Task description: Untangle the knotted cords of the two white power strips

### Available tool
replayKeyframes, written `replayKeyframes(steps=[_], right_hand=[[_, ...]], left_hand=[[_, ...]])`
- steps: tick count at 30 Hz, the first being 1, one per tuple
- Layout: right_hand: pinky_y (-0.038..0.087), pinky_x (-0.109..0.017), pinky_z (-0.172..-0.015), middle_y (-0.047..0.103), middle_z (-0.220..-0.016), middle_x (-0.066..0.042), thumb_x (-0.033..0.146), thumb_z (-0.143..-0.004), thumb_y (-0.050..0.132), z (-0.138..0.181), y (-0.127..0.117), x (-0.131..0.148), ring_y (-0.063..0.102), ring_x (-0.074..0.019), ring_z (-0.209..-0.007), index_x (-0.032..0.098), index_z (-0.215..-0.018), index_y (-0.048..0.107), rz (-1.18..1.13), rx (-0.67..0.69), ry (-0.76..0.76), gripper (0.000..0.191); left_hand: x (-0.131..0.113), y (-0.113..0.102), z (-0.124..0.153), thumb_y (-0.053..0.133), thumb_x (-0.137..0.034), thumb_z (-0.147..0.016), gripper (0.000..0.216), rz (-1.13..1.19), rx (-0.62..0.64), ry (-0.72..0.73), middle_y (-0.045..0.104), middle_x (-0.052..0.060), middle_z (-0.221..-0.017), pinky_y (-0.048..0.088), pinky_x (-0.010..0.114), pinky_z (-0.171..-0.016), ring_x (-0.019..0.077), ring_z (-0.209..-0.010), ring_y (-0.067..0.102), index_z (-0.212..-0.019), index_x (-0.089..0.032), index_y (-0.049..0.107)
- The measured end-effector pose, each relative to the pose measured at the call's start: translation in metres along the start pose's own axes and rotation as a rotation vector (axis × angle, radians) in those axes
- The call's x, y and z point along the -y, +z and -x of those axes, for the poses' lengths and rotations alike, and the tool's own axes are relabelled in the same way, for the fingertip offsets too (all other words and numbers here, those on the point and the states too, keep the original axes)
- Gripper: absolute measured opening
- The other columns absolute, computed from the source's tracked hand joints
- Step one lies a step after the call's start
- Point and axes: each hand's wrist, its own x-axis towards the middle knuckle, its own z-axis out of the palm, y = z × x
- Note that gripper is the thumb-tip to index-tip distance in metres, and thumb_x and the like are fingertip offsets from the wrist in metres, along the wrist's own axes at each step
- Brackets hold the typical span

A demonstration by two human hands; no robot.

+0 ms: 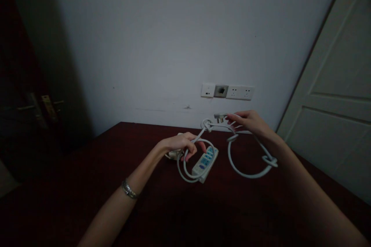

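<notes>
A white power strip [205,163] with blue switches lies on a dark red table [87,185]. Its white cable [246,173] is knotted in several places and loops over the table. My left hand [181,144] grips the cable close to the strip. My right hand [249,120] is raised above the table and holds the cable near its grey plug [219,116], which points left. A knot [206,124] hangs between my hands. On my left wrist sits a silver bracelet [129,190].
Wall sockets [240,92] and a switch plate [208,90] sit on the white wall just above the table's far edge. A pale door [336,96] stands at the right, a dark door with a brass handle [48,108] at the left.
</notes>
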Motion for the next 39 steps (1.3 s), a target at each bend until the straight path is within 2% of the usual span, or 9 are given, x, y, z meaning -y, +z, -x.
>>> replayKeyframes(steps=[3,6,9,12,17,21,29,34,39], right_hand=[[0.036,-0.023,-0.042,0.048,-0.049,0.001,0.053,-0.068,0.062,-0.015,-0.006,-0.010,0.043,-0.0083,-0.041,0.011,-0.081,0.065,-0.014,-0.081,-0.023,0.044],[0.026,-0.023,-0.042,0.035,-0.041,0.004,0.051,-0.078,0.048,-0.030,-0.003,-0.017,0.032,-0.0083,-0.037,0.010,-0.086,0.067,0.253,-0.138,-0.078,0.046],[0.034,-0.027,-0.054,0.054,-0.054,-0.004,0.046,-0.082,0.041,-0.037,0.009,-0.019,0.047,-0.0143,-0.052,0.010,-0.082,0.070,0.479,-0.068,-0.187,0.046],[0.039,-0.030,-0.068,0.065,-0.075,-0.011,0.051,-0.085,0.036,-0.034,0.026,-0.015,0.056,-0.0196,-0.070,0.011,-0.083,0.071,0.495,0.032,-0.225,0.053],[0.040,-0.033,-0.080,0.067,-0.082,-0.010,0.068,-0.084,0.025,-0.015,0.050,-0.008,0.058,-0.0204,-0.078,0.014,-0.081,0.071,0.184,0.461,-0.144,0.071],[0.042,-0.031,-0.072,0.064,-0.068,-0.008,0.077,-0.077,0.023,0.003,0.065,-0.011,0.056,-0.0181,-0.067,0.013,-0.074,0.068,-0.188,0.596,0.006,0.079],[0.039,-0.026,-0.060,0.058,-0.068,-0.003,0.064,-0.060,0.067,0.031,0.086,-0.029,0.051,-0.0136,-0.062,0.015,-0.078,0.060,-0.662,0.569,-0.055,0.053],[0.043,-0.029,-0.068,0.061,-0.079,-0.003,0.041,-0.061,0.072,0.042,0.102,-0.029,0.055,-0.0161,-0.071,0.017,-0.085,0.059,-0.802,0.460,-0.096,0.037],[0.046,-0.029,-0.070,0.063,-0.086,0.000,0.018,-0.052,0.073,0.043,0.113,-0.024,0.059,-0.0154,-0.074,0.025,-0.112,0.049,-0.824,0.306,-0.143,0.065]], left_hand=[[0.000,-0.003,0.005,0.049,-0.012,-0.060,0.031,0.043,0.125,0.028,0.051,-0.003,-0.041,0.043,0.023,-0.044,0.0096,-0.034,0.044,-0.088,-0.011,0.063],[-0.003,-0.001,0.007,0.049,-0.014,-0.061,0.023,0.012,0.174,0.016,0.046,-0.004,-0.038,0.042,0.024,-0.043,0.0092,-0.033,0.040,-0.079,-0.013,0.063],[-0.008,0.002,0.007,0.048,-0.013,-0.059,0.019,-0.035,0.169,0.008,0.045,-0.005,-0.039,0.041,0.023,-0.043,0.0084,-0.033,0.039,-0.074,-0.015,0.060],[-0.011,0.007,0.007,0.047,-0.012,-0.057,0.018,-0.132,0.112,0.011,0.046,-0.004,-0.043,0.037,0.022,-0.043,0.0080,-0.035,0.040,-0.071,-0.015,0.058],[-0.014,0.011,0.008,0.046,-0.012,-0.057,0.013,-0.308,-0.062,0.055,0.047,-0.003,-0.050,0.031,0.020,-0.039,0.0085,-0.042,0.041,-0.068,-0.015,0.052],[-0.016,0.011,0.009,0.043,-0.010,-0.057,0.011,-0.313,-0.148,0.095,0.046,-0.003,-0.052,0.033,0.019,-0.041,0.0086,-0.044,0.043,-0.066,-0.016,0.046],[-0.002,0.004,-0.007,0.045,-0.011,-0.054,0.010,-0.031,-0.524,0.169,0.039,-0.006,-0.039,0.021,0.017,-0.033,0.0063,-0.032,0.031,-0.063,-0.015,0.048],[0.011,0.004,-0.023,0.049,-0.010,-0.053,0.013,0.310,-0.563,0.173,0.044,-0.005,-0.043,0.024,0.016,-0.033,0.0053,-0.032,0.033,-0.066,-0.014,0.051],[0.014,0.002,-0.024,0.052,-0.006,-0.055,0.025,0.554,-0.645,0.144,0.056,-0.001,-0.059,0.035,0.016,-0.040,0.0073,-0.042,0.049,-0.079,-0.013,0.054]])
